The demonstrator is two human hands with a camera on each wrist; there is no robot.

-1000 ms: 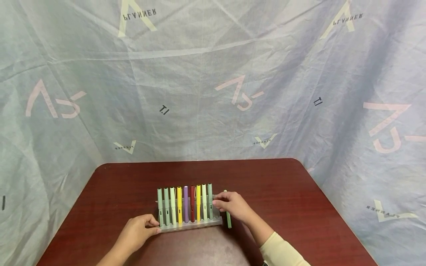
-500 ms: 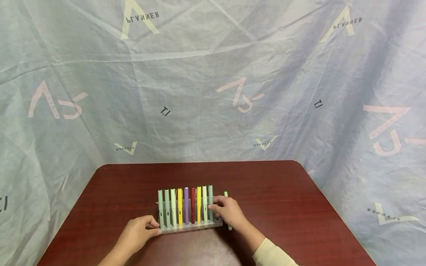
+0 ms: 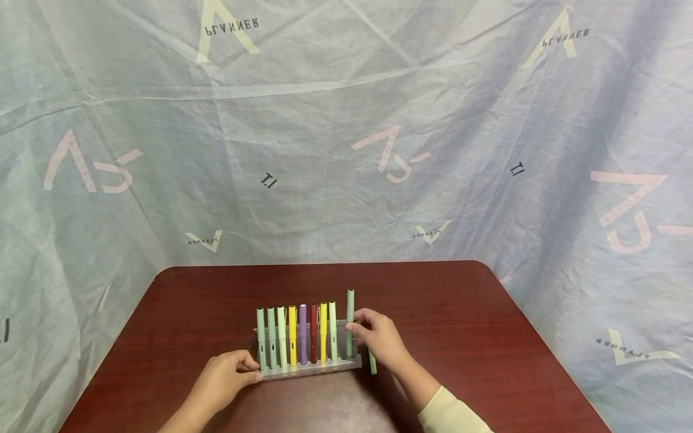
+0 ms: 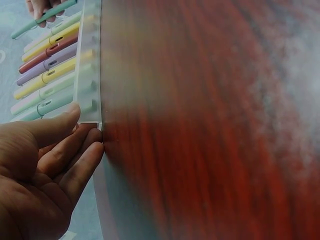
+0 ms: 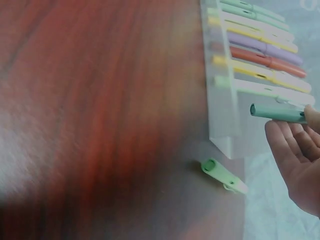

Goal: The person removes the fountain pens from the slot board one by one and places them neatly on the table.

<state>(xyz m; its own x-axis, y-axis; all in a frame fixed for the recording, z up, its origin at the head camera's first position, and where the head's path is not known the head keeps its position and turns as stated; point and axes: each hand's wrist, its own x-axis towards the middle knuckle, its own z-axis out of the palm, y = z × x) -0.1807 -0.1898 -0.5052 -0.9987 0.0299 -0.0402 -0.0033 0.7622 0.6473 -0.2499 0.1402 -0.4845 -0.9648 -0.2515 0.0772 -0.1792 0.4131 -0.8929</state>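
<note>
A clear pen stand [image 3: 311,371] holds a row of upright capped pens in green, pale green, yellow, purple and dark red. My left hand [image 3: 223,374] grips the stand's left front corner; in the left wrist view the thumb lies on the clear edge [image 4: 89,112] with fingers beside it. My right hand [image 3: 381,340] pinches a grey-green pen [image 3: 350,307] between thumb and fingers, upright and raised above the other pens at the stand's right end. In the right wrist view the lower end of this grey-green pen [image 5: 272,112] is free of the stand's front ledge [image 5: 222,120].
A light green pen [image 3: 372,362] lies on the dark red table [image 3: 444,313], just right of the stand and partly hidden by my right hand. Grey printed cloth [image 3: 325,132] hangs behind and along both sides of the table.
My right hand has taken hold of the rightmost grey-green pen and lifted it up and slightly right, out of its slot. The left hand keeps its place on the stand.
</note>
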